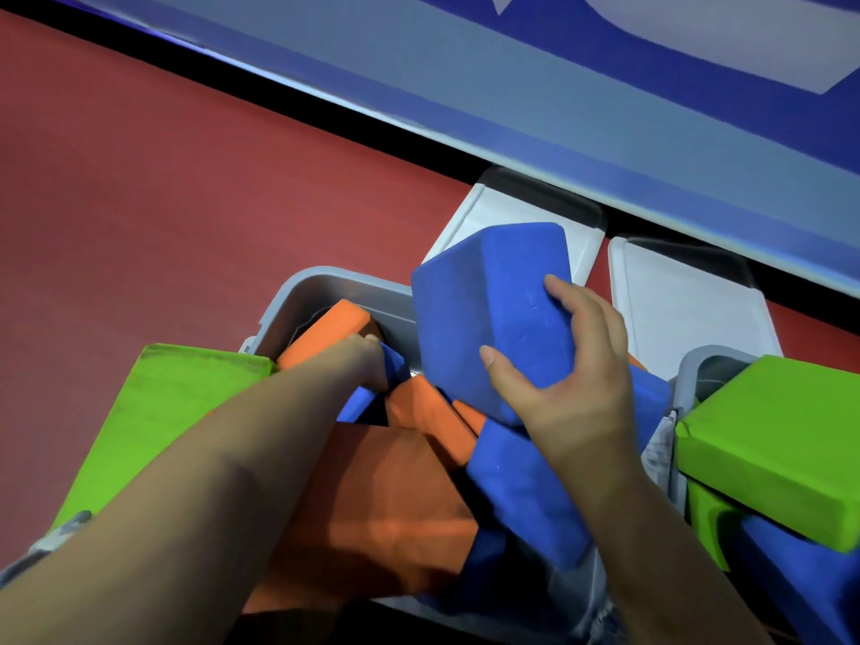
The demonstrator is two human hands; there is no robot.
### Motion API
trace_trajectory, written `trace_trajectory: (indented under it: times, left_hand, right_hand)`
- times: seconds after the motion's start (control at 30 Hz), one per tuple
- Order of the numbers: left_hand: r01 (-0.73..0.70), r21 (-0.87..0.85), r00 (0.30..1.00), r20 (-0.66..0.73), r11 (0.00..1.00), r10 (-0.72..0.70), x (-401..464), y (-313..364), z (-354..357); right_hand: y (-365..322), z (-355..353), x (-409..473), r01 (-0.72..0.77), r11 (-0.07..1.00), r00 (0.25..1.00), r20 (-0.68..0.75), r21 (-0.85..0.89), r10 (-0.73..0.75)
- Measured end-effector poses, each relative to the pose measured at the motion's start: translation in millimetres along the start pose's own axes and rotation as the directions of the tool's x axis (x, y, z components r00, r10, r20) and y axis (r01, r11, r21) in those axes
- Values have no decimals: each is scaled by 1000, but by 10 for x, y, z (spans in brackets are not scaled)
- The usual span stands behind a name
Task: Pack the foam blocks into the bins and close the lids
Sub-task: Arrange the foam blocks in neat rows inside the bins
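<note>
Right hand (565, 388), centre-right of the frame: fingers and thumb curled round the lower end of a large blue foam block (493, 318), which it holds tilted above the bin. The block's upper end overlaps the white lid behind it.

Left hand (372, 360), centre of the frame: reached down into the bin, forearm running from the lower left corner. Its fingers are buried among the blocks; whether they grip anything cannot be told. It touches a small blue piece (395, 365) and sits just beside an orange block (325, 328) leaning in the bin's far left corner.

Grey bin (307, 290), centre: open, filled in disorder. Contents visible: a broad orange block (372, 514) low in the frame, a smaller orange block (428, 421) above it, and a second long blue block (526, 495) lying slantwise under the right wrist. A green block (153, 421) leans at the bin's left edge, partly under the left forearm.

Second bin (693, 365), right edge: open, with a green block (772, 439) on top, projecting above the rim, and blue foam below it.

Two white lids (688, 309) lie flat on the red floor (186, 202) beyond the bins, upper centre-right, off both bins. A blue and grey padded wall (512, 86) crosses the top of the frame.
</note>
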State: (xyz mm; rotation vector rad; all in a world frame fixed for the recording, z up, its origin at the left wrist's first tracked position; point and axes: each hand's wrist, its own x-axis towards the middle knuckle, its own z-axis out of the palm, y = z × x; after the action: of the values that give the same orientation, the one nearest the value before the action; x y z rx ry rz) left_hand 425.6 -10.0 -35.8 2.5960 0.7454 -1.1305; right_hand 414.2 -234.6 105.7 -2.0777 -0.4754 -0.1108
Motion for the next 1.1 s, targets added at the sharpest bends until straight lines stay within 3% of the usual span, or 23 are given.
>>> trace_trajectory:
  times: [0.07,0.1,0.2,0.27,0.33,0.43,0.5,0.7,0.8,1.0,1.1]
  left_hand:
    - [40,-5,990,133,999,-39,150,-28,-145]
    - [62,-5,991,115,998,-61,193,-39,-192]
    - [-34,-31,976,-217,999,27,162,-11,-237]
    - [-117,-128,879,-474,985,43,138,-47,-100]
    - [-90,-232,808,-586,969,-65,161,-172,59]
    - [61,-483,869,-405,874,-285,238,-346,92]
    - [145,-582,907,-244,800,-342,306,-429,103]
    - [348,-458,912,-37,818,-409,410,-581,82]
    - [325,-448,924,-35,833,-380,424,-638,94]
    - [363,-557,856,-116,747,-503,341,-604,90]
    - [358,-570,860,-109,740,-499,345,-613,110]
  right_hand:
    - [8,1,7,-4,1000,1000,13,3,4]
    - [9,4,5,-7,1000,1000,22,7,7]
    - [-1,21,-5,-29,999,999,43,15,28]
    - [5,50,-28,-42,999,998,54,13,42]
    - [10,85,-53,-55,998,996,77,10,54]
    - [34,124,-91,-81,997,990,118,3,80]
    - [38,125,-115,-100,995,986,134,5,99]
    - [85,93,-89,-176,983,979,116,48,169]
    - [102,87,-53,-189,981,978,97,50,184]
    - [100,97,-38,-198,979,977,91,51,192]
    - [83,113,-57,-187,981,978,99,43,182]
